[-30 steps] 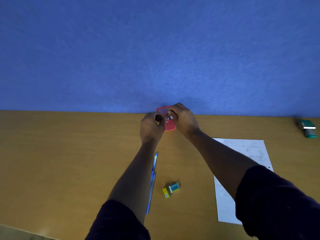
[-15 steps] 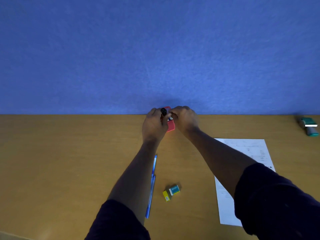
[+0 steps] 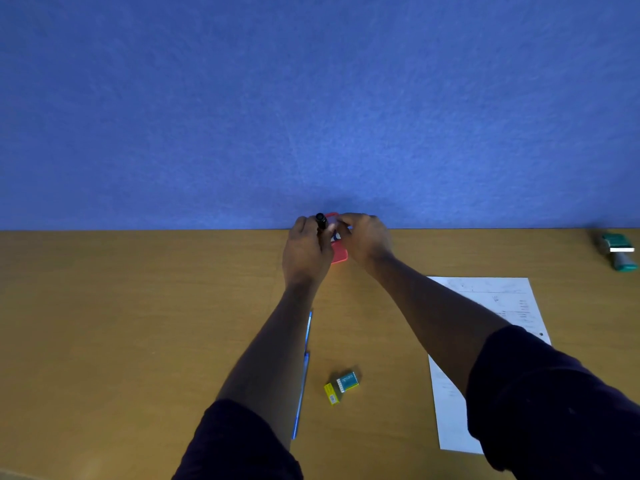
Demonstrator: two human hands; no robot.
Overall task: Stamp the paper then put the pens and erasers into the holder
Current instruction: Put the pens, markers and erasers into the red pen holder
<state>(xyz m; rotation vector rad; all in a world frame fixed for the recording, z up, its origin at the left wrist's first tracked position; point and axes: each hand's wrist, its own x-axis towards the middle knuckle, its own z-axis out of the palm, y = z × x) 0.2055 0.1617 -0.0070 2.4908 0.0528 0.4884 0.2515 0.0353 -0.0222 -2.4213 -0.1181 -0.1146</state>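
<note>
- Since a second ago, the short black marker pen [image 3: 321,221] in my left hand [image 3: 306,252] goes from lying across the fist to standing nearly upright, its dark end now poking above the knuckles at the rim of the small red plastic holder [image 3: 338,252].
- Both hands sit slightly closer together than before; the holder, at the far edge of the brown wooden desk [image 3: 121,323] against the blue felt wall [image 3: 311,98], shows less of its face between them.
- Left hand: fingers curled around the marker. Right hand [image 3: 363,239]: fingers curled at the holder's right side; I judge it steadies the holder, though the contact itself is hidden.
- Done, as I judge it: stamping. The green self-inking stamp [image 3: 618,251] lies set aside at far right, well apart from the white printed sheet of paper [image 3: 498,306]; the mark itself is too small to confirm.
- In hand: first pen going into the holder, not yet released.
- Left: long blue ballpoint pen [image 3: 305,362], partly under my left forearm, and two small erasers side by side, yellow-sleeved eraser [image 3: 331,393] touching teal-sleeved eraser [image 3: 348,381], near desk centre.
</note>
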